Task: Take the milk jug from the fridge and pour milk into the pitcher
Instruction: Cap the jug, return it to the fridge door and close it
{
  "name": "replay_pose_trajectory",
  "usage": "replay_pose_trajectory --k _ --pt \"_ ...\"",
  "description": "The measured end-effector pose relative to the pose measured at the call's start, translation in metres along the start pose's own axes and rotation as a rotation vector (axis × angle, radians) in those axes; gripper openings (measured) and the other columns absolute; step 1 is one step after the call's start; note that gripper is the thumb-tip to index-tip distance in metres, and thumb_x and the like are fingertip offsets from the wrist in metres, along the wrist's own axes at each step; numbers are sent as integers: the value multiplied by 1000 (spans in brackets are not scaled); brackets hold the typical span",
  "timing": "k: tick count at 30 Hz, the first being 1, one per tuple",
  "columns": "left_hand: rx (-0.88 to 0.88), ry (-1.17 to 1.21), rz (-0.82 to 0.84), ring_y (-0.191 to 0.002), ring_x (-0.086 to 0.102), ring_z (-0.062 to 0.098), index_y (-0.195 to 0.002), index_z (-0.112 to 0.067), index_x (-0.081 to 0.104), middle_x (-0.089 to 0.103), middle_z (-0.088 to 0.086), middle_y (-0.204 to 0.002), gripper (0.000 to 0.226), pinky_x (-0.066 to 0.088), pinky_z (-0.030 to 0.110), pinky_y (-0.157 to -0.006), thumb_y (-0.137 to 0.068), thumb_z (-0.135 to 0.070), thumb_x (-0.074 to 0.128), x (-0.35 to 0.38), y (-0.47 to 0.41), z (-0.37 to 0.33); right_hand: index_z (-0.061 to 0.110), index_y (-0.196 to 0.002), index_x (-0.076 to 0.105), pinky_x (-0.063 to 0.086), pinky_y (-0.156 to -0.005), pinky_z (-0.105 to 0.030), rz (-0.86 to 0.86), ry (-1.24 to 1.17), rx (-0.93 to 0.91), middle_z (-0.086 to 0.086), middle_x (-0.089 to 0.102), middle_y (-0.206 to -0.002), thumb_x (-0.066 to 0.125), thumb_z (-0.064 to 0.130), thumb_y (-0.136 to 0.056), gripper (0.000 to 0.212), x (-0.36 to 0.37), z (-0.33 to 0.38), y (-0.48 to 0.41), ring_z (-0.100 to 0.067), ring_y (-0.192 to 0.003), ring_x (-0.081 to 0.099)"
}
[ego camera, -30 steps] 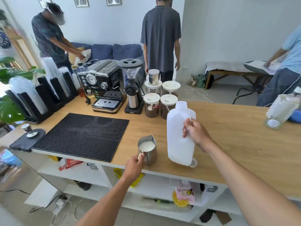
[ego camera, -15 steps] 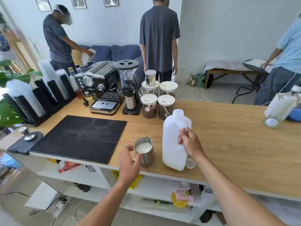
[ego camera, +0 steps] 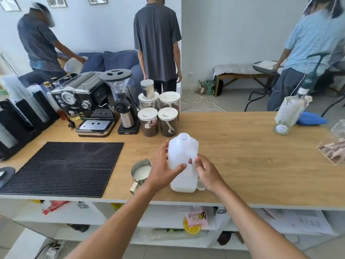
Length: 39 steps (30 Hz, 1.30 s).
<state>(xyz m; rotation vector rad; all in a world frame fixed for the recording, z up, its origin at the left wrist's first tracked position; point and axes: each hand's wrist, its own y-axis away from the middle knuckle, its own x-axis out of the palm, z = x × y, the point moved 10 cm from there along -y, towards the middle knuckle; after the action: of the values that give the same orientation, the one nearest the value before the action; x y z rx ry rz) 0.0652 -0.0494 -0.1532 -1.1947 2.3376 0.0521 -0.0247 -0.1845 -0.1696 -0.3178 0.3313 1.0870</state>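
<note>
The white milk jug (ego camera: 183, 146) stands upright and uncapped on the wooden counter (ego camera: 252, 156), near its front edge. My left hand (ego camera: 162, 169) wraps the jug's left side, thumb across the front. My right hand (ego camera: 207, 171) is curled at the handle on the jug's right side. A small white cap (ego camera: 201, 186) lies against the jug's base on the right. Just left of the jug sits the steel pitcher (ego camera: 141, 171), holding milk, its handle toward me and partly hidden by my left wrist.
A black rubber mat (ego camera: 63, 165) lies to the left. Behind stand an espresso machine (ego camera: 84, 101), a grinder (ego camera: 123, 105) and several lidded jars (ego camera: 149, 124). A glass bottle (ego camera: 289, 113) and a clear box (ego camera: 334, 146) sit far right. Three people stand beyond the counter.
The jug came down from a tilt to stand upright on the counter. My left hand left the pitcher's handle and moved right onto the jug.
</note>
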Motion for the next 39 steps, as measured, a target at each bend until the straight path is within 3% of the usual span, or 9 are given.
replay_pose_trajectory --k 5,10,14,24,26,29,32,36,39 --pt "-67 151 17 -131 45 13 -146 -45 24 39 -16 -145 96 49 41 -100 -71 -45 85 13 -12 10 27 -115 55 40 -82 -20 -195 73 167 6 57 -116 38 38 -102 24 -44 -67 29 -8 -105 55" --pt "-122 167 -9 -116 59 7 -139 -35 44 61 -12 -126 75 54 17 -77 -76 -37 83 21 -12 24 22 -136 45 42 -96 -25 -16 269 283 4 47 -135 46 37 -99 40 -33 -126 52 -7 -113 51" --pt "-181 107 -30 -114 59 6 -138 -37 45 62 -12 -125 77 55 28 -84 -71 -48 81 20 -12 31 20 -142 39 43 -102 -35 78 373 279 0 43 -141 53 43 -95 54 -12 -140 44 -18 -125 47" --pt "-281 78 -57 -112 61 5 -141 -34 44 65 -14 -122 77 56 25 -82 -75 -43 82 22 -5 35 30 -131 49 49 -78 -30 80 672 160 4 50 -115 57 49 -88 48 1 -133 19 -17 -102 53" --pt "-294 64 -69 -113 61 7 -142 -34 43 65 -13 -123 78 56 26 -83 -75 -43 82 21 -2 36 29 -128 51 49 -79 -32 69 587 212 5 52 -119 59 50 -87 47 0 -136 19 -17 -102 54" --pt "-300 51 -120 -115 60 9 -142 -34 42 63 -12 -124 79 56 27 -85 -74 -43 83 18 0 34 31 -116 56 45 -78 -32 19 233 273 5 58 -121 64 37 -88 30 -13 -132 10 -14 -98 56" --pt "-289 48 -170 -118 56 7 -143 -35 39 59 -11 -128 79 51 15 -79 -77 -36 83 18 4 29 28 -118 56 45 -78 -27 -78 63 204 0 60 -118 71 26 -84 37 -44 -103 -14 -14 -92 60" --pt "-253 47 -214 -123 53 11 -143 -41 36 56 -13 -133 83 53 40 -95 -74 -43 82 19 5 22 21 -125 57 49 -76 -27 -95 88 -19 4 56 -109 76 26 -79 50 -77 -23 -45 -9 -78 59" --pt "-240 36 -263 -124 51 11 -141 -42 35 52 -13 -134 83 50 37 -95 -74 -38 82 19 6 18 26 -126 57 48 -77 -24 34 199 -205 10 50 -103 76 26 -81 49 -74 37 -48 -11 -81 58"
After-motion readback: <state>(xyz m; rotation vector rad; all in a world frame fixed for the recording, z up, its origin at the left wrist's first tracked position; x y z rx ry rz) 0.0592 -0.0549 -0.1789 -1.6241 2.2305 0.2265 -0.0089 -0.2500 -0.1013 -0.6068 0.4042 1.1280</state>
